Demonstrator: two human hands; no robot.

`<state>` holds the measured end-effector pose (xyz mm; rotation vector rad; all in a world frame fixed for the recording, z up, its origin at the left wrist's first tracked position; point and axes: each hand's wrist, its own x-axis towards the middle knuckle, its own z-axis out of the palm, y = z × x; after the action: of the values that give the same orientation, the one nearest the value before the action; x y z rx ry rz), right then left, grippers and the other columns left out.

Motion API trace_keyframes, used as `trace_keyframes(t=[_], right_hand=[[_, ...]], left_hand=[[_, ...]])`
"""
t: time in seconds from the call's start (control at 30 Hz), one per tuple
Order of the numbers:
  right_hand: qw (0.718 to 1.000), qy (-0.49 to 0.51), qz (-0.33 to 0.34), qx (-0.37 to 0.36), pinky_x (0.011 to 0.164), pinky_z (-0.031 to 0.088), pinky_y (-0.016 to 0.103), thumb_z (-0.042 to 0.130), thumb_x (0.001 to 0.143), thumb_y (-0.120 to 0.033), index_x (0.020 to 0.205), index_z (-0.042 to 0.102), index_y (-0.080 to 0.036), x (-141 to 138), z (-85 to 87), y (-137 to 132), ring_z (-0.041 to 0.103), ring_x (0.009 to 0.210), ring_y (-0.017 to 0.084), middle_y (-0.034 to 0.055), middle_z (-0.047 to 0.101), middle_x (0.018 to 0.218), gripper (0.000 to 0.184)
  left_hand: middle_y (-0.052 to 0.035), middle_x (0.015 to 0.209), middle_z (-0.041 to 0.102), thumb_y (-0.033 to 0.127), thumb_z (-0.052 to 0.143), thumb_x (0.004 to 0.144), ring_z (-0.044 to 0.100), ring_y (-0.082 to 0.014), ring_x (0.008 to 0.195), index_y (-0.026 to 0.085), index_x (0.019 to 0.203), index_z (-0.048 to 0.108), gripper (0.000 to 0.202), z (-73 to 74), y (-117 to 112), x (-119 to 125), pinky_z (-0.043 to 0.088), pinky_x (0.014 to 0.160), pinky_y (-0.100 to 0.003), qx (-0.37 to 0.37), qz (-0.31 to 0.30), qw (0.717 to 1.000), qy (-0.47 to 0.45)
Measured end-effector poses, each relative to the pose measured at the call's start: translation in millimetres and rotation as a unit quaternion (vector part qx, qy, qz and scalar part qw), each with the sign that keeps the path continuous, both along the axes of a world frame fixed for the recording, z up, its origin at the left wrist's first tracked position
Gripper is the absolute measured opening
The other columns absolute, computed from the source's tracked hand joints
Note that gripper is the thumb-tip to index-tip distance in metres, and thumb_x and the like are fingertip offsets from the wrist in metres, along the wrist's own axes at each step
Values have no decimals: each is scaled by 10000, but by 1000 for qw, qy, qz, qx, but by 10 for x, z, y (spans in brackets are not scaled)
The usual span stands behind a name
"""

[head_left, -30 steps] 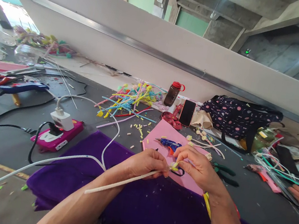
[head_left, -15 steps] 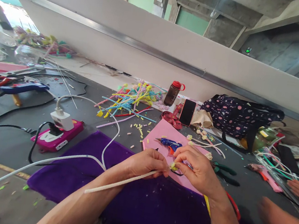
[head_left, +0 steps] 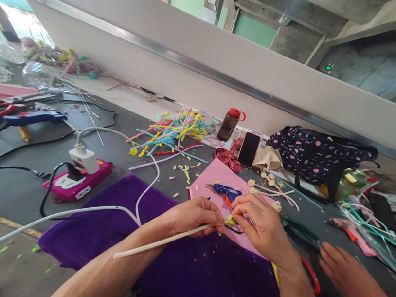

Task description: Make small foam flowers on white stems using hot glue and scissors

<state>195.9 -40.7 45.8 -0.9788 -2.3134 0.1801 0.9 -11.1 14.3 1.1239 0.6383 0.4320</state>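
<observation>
Over the grey counter's [head_left: 0, 192] near edge, I see the white stem [head_left: 154, 246] pinched in my left hand [head_left: 198, 215], a yellow tuft [head_left: 229, 220] in my right hand [head_left: 257, 221]; overpulling might tear the tuft, or the co-worker's hand [head_left: 338, 266] alongside could jostle me.

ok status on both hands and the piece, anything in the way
Left hand pinching white stem. Right hand at small yellow piece. Another person's hand close on the right, not blocking.
</observation>
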Motion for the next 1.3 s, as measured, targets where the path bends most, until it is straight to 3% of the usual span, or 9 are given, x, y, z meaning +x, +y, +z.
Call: trace_keyframes(t=[0.27,0.5,0.7,1.3], right_hand=[[999,32,9,-17,816,452,344,506,878,-166,908,632,-198,30,-35,35,586,887,187,54,647,906,134],[992,125,-28,-20,885,424,346,464,889,-148,1021,626,-230,95,-22,6,561,990,189,46,628,1006,225],[994,90,12,-69,956,375,368,608,791,-208,1174,540,-225,10,7,-51,516,1067,217,65,572,1137,390],[993,81,19,-83,926,388,348,635,779,-225,1124,564,-216,-60,-41,-53,513,1057,208,69,565,1119,352]], left_hand=[[43,402,481,276,610,685,331,-38,279,107,653,643,175,-36,26,-22,191,296,-175,-17,3,1000,-25],[29,386,491,258,595,701,307,-37,252,104,639,632,171,-14,15,-24,154,277,-174,-54,41,997,-44],[27,381,489,240,585,708,284,-34,234,103,636,626,160,-3,-5,-18,112,266,-173,-74,28,995,-68],[26,373,470,279,627,681,288,-39,255,103,630,623,183,14,-5,-26,118,276,-176,-72,42,994,-65]])
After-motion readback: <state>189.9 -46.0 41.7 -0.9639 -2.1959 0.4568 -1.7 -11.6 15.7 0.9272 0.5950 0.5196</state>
